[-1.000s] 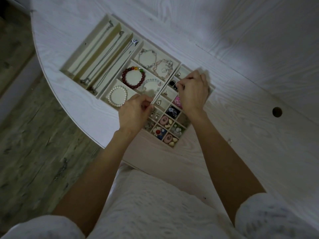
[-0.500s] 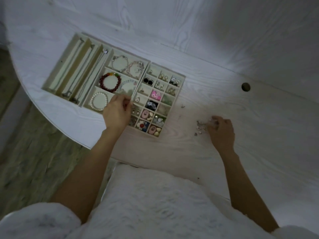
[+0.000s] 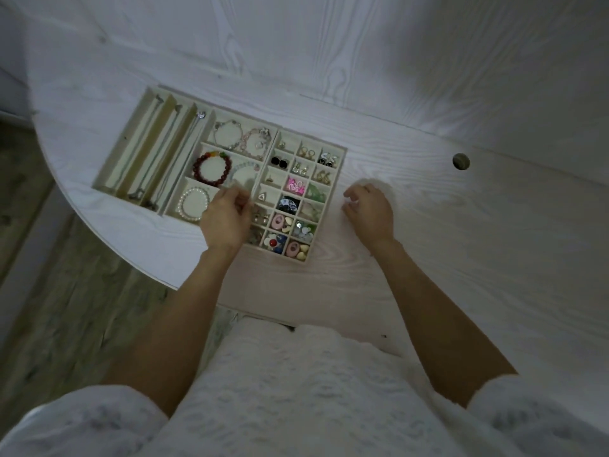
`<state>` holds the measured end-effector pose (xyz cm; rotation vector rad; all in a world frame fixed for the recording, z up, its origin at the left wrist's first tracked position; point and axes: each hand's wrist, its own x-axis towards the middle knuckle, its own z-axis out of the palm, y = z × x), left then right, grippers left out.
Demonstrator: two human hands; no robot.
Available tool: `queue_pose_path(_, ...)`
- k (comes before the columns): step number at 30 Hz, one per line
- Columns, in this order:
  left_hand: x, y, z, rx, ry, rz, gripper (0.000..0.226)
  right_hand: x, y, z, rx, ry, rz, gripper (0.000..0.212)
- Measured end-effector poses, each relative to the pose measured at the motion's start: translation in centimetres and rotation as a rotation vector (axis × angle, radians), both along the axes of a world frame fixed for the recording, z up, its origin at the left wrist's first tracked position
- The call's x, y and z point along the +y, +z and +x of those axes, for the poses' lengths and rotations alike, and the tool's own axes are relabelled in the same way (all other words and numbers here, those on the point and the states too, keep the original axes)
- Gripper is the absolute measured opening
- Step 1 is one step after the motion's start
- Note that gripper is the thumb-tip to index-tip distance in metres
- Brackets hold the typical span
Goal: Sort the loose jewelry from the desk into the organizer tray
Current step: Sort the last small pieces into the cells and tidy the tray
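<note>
My right hand (image 3: 369, 211), fingers curled, hovers just beside the cream compartmented organizer tray (image 3: 341, 166); what it pinches I can't tell. Left hand (image 3: 225, 219), loosely curled, rests on the tray. Next: pick a compartment.

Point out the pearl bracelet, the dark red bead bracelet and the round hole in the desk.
pearl bracelet (image 3: 182, 198), head view, on its left beads.
dark red bead bracelet (image 3: 197, 166), head view, on its left beads.
round hole (image 3: 460, 161), head view, at its centre.
</note>
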<state>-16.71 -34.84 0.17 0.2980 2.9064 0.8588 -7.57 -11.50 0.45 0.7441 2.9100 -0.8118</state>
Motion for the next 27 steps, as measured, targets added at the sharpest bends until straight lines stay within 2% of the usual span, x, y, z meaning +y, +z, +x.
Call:
queue_pose_path(2,-0.2,-0.1,-0.1,-0.011,0.000,0.018,0.011,-0.3,-0.7,-0.4,0.001,0.016,-0.002,0.010)
queue_pose_path(9,-0.5,-0.5,-0.2,-0.023,0.000,0.062,0.010,-0.4,-1.1,0.2,0.065,0.037,-0.015,0.009)
queue_pose_path(18,-0.7,-0.7,-0.1,-0.037,0.006,0.113,0.011,-1.5,0.4,1.4,0.133,-0.073,-0.143,0.010)
queue_pose_path(23,-0.8,-0.9,-0.1,-0.041,0.007,0.167,0.012,-2.0,3.7,-1.9,0.170,0.025,-0.253,0.012)
queue_pose_path(27,-1.0,-1.5,-0.3,-0.047,0.011,0.182,0.013,-4.0,4.3,-7.0,0.156,0.145,-0.235,0.012)
